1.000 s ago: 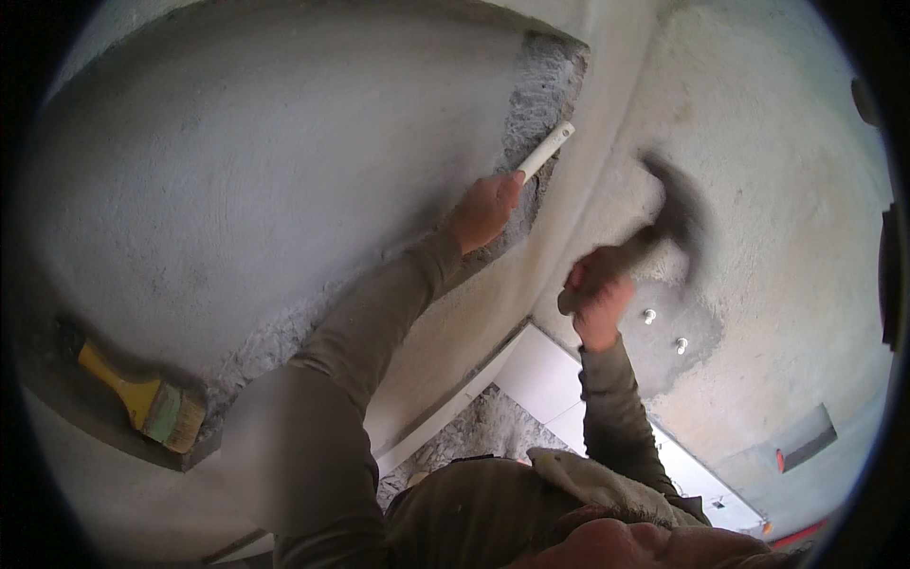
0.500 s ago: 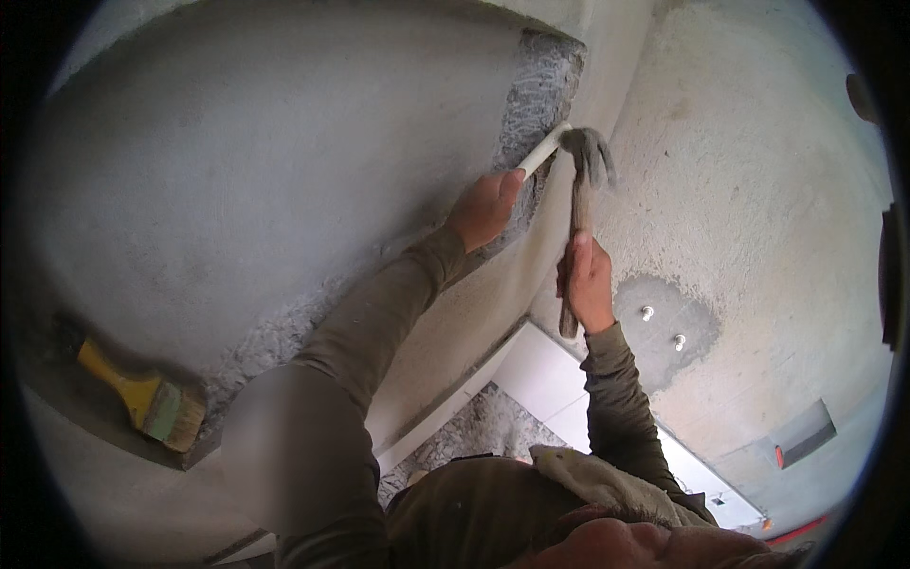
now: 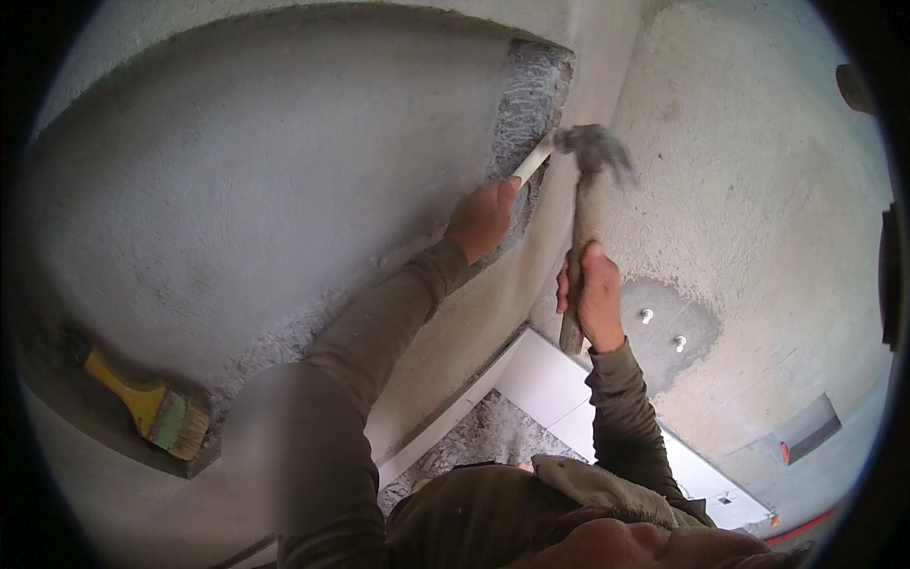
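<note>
My left hand (image 3: pixel 481 220) is closed around a pale, straight chisel (image 3: pixel 534 159), which slants up and right out of the fist. Its lower end is hidden by the hand, beside the rough chipped strip (image 3: pixel 527 100) at the right end of the grey recess (image 3: pixel 275 171). In my right hand (image 3: pixel 597 294) is the wooden handle of a claw hammer (image 3: pixel 589 204). The motion-blurred hammer head is right by the chisel's upper end; I cannot tell whether they touch.
A yellow-handled paintbrush (image 3: pixel 142 403) lies at the recess's lower left corner. Rubble (image 3: pixel 488 431) covers the floor below, beside white panels (image 3: pixel 540 375). Two white pipe stubs (image 3: pixel 646 315) stick out of the right wall, above a rectangular cutout (image 3: pixel 813 431).
The hammer and my right hand have shifted slightly right and down, with the hammer head blurred. My left hand keeps its grip on the chisel. The whole view has shifted a little.
</note>
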`<state>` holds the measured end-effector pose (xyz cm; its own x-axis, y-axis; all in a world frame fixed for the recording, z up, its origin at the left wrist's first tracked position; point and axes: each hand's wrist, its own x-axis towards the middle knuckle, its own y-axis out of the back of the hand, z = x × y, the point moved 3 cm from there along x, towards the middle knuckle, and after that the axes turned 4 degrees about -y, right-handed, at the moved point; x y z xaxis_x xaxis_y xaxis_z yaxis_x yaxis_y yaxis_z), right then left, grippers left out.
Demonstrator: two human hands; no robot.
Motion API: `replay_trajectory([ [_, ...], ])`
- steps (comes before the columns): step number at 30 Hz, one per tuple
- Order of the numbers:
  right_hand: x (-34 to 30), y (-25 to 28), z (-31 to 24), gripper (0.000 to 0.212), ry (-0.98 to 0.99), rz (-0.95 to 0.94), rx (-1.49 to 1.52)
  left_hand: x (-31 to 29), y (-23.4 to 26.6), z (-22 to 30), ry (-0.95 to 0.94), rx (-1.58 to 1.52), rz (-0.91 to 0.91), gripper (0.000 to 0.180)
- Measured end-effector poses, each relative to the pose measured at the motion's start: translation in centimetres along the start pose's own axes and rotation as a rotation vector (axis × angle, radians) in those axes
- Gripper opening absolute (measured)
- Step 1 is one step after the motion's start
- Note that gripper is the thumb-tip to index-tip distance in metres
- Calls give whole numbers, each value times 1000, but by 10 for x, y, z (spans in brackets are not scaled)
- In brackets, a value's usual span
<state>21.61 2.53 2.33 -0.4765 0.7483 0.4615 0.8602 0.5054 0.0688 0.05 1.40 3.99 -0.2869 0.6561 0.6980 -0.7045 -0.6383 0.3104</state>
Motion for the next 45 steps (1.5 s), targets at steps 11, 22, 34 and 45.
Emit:
replay_trajectory([
  [11,15,-2,7,54,-130,-46,-59,-4,-3,-7,21,69,-7,58],
  [22,-40,15,-11,76,81,77,233,-12,4,13,-32,163,-34,51],
  [34,-48,14,-19,81,146,47,225,3,4,5,-82,-32,-1,51],
  [45,-44,7,-14,72,420,198,34,3,6,4,-97,-40,-65,56],
])
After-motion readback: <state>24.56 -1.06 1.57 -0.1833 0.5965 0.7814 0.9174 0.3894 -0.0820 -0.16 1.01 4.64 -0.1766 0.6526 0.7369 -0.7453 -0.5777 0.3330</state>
